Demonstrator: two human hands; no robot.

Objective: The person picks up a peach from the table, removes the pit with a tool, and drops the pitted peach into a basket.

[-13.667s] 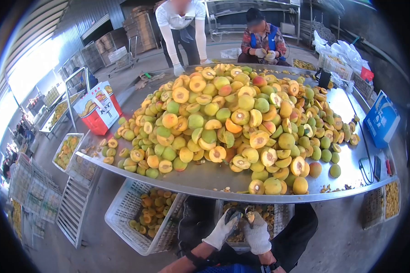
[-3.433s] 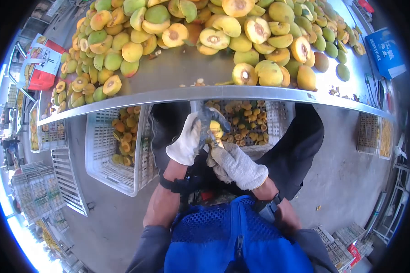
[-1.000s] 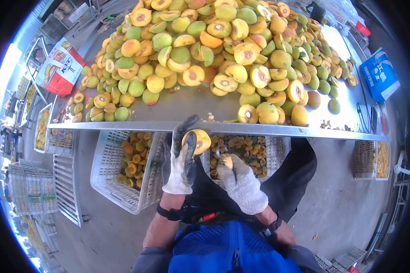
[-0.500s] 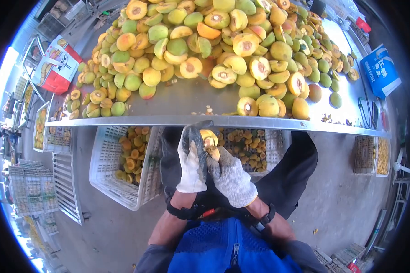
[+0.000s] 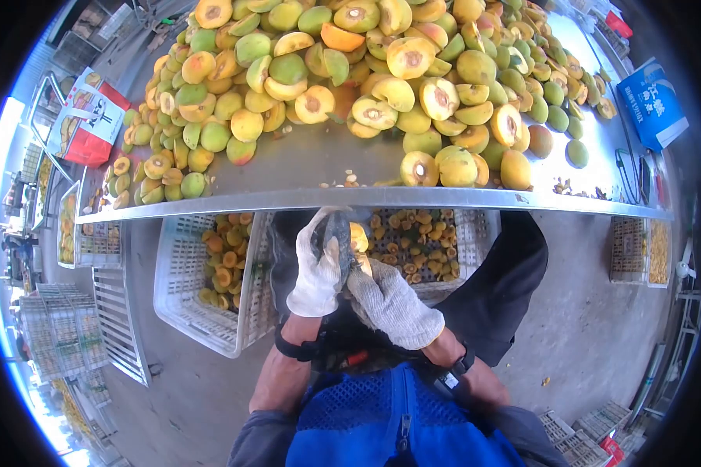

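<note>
Below the bench (image 5: 382, 198) edge, close to the body, a halved peach (image 5: 357, 237) is gripped in the left hand (image 5: 319, 268), gloved fingers curled shut around it, cut face turned toward the right hand (image 5: 389, 300). Right hand is seen pressed against the fruit from its right side, fingers closed; a small tool may be held but it is hidden by the glove, cannot be told. The two hands are touching, so the fruit lies directly left of the right fingertips and is nearer to the left hand, which bears it. Long axis of the fruit cannot be judged, mostly covered. Beyond the hands a white crate (image 5: 444, 257) of pitted pieces is seen under the bench; a second crate (image 5: 202, 288) sits to the left of the left hand. Piled peaches (image 5: 350, 70) are heaped on the bench, well beyond both hands.
</note>
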